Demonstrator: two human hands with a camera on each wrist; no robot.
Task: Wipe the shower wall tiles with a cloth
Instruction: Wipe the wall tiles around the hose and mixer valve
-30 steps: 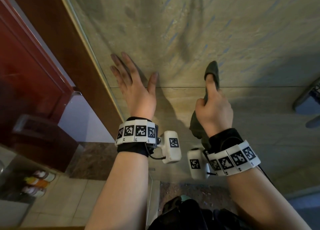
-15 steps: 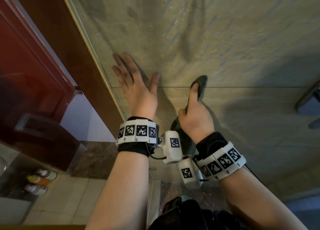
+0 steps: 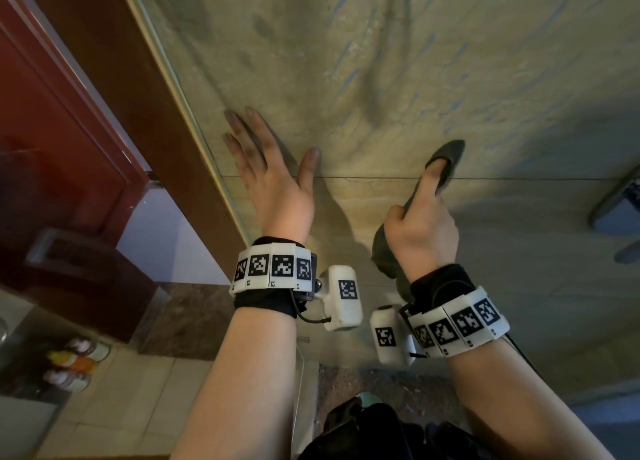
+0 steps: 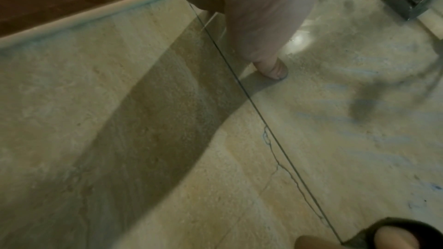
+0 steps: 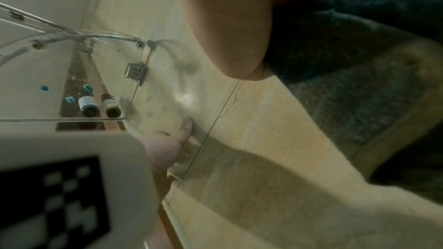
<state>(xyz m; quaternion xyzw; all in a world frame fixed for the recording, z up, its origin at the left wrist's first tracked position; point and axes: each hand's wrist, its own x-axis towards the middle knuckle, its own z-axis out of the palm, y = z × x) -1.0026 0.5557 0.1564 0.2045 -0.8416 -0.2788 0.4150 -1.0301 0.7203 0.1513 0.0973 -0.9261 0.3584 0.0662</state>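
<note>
A reddish-brown wooden door (image 3: 52,141) stands left of a glass panel (image 3: 166,89); bottles (image 3: 74,362) sit on pale floor tiles (image 3: 114,407) below.

I find no readable words, brand names or numbers in any view. The only sign-like marks I see are black-and-white square coded patterns: a row on the band around my left wrist (image 3: 273,269), another row on the band around my right wrist (image 3: 457,324), and one each on the white left wrist camera housing (image 3: 347,290) and the right one (image 3: 385,336). Tiny marks sit under the left band's squares, too small to read. The labels on the bottles (image 5: 99,105) behind the glass are blurred.
</note>
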